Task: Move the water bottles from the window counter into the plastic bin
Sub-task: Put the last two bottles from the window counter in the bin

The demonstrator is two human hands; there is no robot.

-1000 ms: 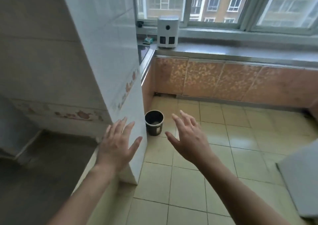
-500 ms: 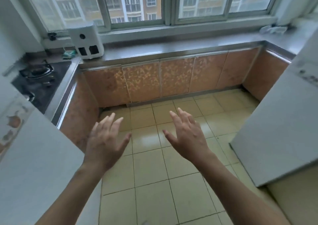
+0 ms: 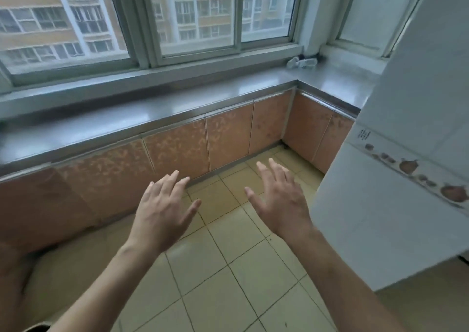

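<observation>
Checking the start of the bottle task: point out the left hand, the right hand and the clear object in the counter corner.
left hand point(image 3: 162, 212): head view, back of hand.
right hand point(image 3: 281, 202): head view, back of hand.
clear object point(image 3: 302, 62): head view, its middle; blurred, possibly bottles.

A home kitchen: steel worktop point(image 3: 177, 108) over orange cabinets point(image 3: 228, 138), tiled floor point(image 3: 228, 268), apartment windows point(image 3: 198, 14) at 12 o'clock.

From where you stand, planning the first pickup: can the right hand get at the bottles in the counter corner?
Probably not yet: right hand hovers open over the floor, far short of the bottles; nothing blocks the way.
</observation>
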